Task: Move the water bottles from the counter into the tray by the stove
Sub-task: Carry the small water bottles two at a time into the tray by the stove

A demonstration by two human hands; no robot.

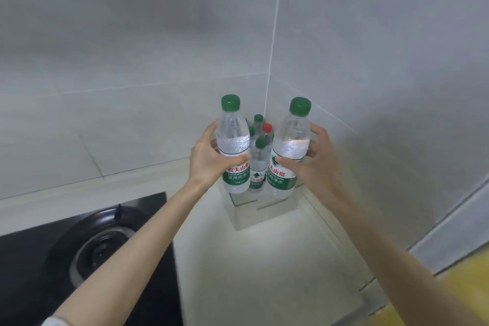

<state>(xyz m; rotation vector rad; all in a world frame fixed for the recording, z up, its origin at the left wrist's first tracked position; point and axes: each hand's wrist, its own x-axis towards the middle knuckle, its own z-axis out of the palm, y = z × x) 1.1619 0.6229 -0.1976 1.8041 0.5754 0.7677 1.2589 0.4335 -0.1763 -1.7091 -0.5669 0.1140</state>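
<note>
My left hand is wrapped around one green-capped bottle and my right hand around a second bottle, both held roughly upright, caps up, the right one leaning slightly outward. They hang side by side just above the clear tray in the counter corner right of the stove, where several smaller bottles already stand behind. Both arms reach forward about equally, so I judge the open front slots lie straight below.

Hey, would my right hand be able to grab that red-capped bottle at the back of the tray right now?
Probably not. The right hand is already wrapped around a green-capped bottle, and the red-capped bottle stands deep in the clear tray behind other bottles.
</note>
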